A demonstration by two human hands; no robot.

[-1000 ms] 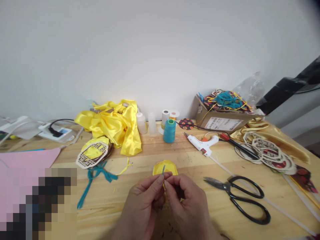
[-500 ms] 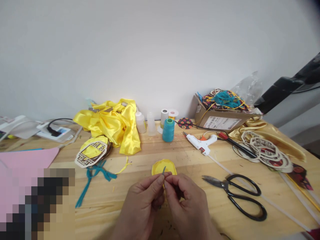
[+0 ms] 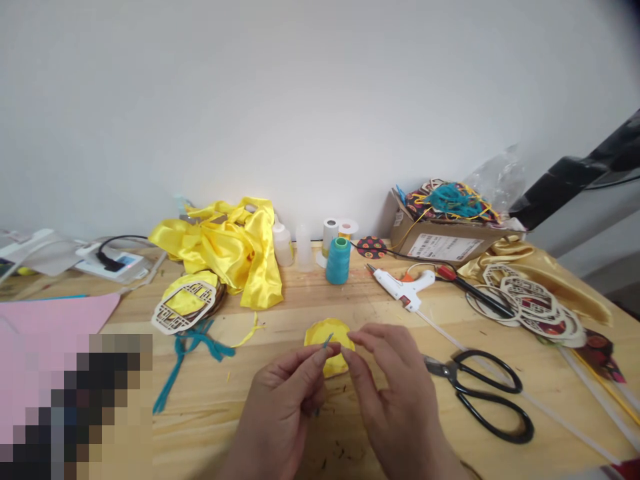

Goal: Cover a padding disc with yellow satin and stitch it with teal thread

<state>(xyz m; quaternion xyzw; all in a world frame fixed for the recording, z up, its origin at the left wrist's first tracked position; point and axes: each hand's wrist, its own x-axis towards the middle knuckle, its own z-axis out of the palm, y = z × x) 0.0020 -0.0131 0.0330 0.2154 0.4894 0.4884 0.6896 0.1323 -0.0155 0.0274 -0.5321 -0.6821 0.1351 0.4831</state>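
Cardboard box (image 3: 406, 235) holds tangled teal yarn (image 3: 453, 198) and patterned cloth (image 3: 414, 202). Left hand (image 3: 287, 393) pinches a teal strand (image 3: 327, 341) between its fingers; right hand (image 3: 397, 383) has fingers slightly parted beside it.

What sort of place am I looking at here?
Probably a craft or sewing workspace: a wooden table against a wall, with a teal thread spool, a white glue gun and large black-handled scissors.
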